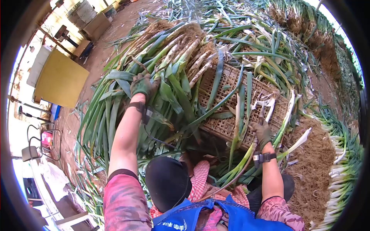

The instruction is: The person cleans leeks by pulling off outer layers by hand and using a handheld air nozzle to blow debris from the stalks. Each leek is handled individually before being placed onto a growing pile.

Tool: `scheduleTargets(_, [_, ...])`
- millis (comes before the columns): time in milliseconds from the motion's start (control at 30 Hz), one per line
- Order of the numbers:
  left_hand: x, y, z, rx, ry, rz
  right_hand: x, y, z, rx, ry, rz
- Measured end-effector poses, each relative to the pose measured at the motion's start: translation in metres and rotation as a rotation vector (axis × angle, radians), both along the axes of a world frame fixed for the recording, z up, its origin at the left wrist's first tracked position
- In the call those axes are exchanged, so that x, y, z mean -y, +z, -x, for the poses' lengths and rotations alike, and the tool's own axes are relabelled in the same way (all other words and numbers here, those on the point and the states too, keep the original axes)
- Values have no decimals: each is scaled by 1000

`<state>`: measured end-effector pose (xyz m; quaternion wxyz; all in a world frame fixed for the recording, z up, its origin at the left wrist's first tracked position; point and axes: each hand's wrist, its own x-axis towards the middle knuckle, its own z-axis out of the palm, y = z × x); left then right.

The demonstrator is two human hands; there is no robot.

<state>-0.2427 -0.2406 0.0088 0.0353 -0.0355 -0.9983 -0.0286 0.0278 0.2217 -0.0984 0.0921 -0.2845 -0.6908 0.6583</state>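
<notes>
My left hand (144,86), in a dirty green glove, is on a thick heap of leeks (169,63). Its fingers curl over the green leaves near the middle of the heap. The white stems and brown roots point away from me. My right hand (262,134), also gloved, is closed around a thin nozzle tool (261,115) with a hose (235,179) running back towards my body. Beneath that hand is a brown perforated plastic crate (225,125). Loose leaves lie across it, and a pale leek (289,119) lies along its right side.
Rows of leeks (339,173) with white stems line the right, beside a mat of cut roots (312,173). More bundles (304,23) stand at the back right. A yellow board (61,77) and a metal chair (48,142) are left. A dark cap (167,183) is close below me.
</notes>
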Motion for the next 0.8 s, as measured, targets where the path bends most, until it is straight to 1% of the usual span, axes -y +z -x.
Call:
scheduleTargets(33, [-4, 2, -7, 33, -8, -13, 5, -8, 0, 110, 40, -131])
scheduleTargets(67, [-10, 3, -10, 112, -2, -62, 17, -8, 3, 46, 75, -38])
scheduleTargets(100, [-13, 6, -15, 148, -20, -43, 31, -8, 9, -25, 108, 55])
scheduleTargets(133, [-14, 2, -17, 114, -17, -49, 38, -4, 14, 50, 169, 48])
scheduleTargets(167, [-14, -1, -18, 83, -13, -56, 49, 4, 17, 63, 194, 51])
scheduleTargets(233, [1, 6, -2, 247, -99, -79, 65, 15, 26, 91, 252, 48])
scheduleTargets(267, [7, 13, 9, 328, -144, -93, 66, 11, 29, 108, 277, 70])
scheduleTargets(300, [11, 19, 21, 317, -180, -90, 64, 9, 30, 127, 272, 74])
scheduleTargets(367, [19, 16, 47, 9, -194, -70, 64, 10, 33, 160, 269, 80])
scheduleTargets(400, [27, 4, 70, -152, -226, -175, 59, 1, 34, 149, 257, 35])
scheduleTargets(433, [23, 13, 77, -222, -175, -139, 57, -2, 34, 163, 233, 46])
scheduleTargets(500, [19, 30, 102, 74, -137, -161, 56, 7, 36, 248, 243, 24])
scheduleTargets(533, [14, 28, 117, 126, -164, -112, 56, -4, 37, 196, 243, -24])
scheduleTargets(633, [-5, -15, 166, 277, -84, -7, 55, -38, 37, 83, 225, -147])
scheduleTargets(667, [-22, -7, 166, 317, -8, 48, 57, -39, 38, 70, 212, -176])
scheduleTargets(733, [-43, -1, 161, 267, 28, 153, 57, -32, 41, 191, 231, -142])
scheduleTargets(767, [-52, -5, 160, 245, 42, 204, 54, -30, 46, 158, 217, -117])
scheduleTargets(800, [-51, -11, 161, 187, 56, 158, 54, -29, 49, 129, 206, -83])
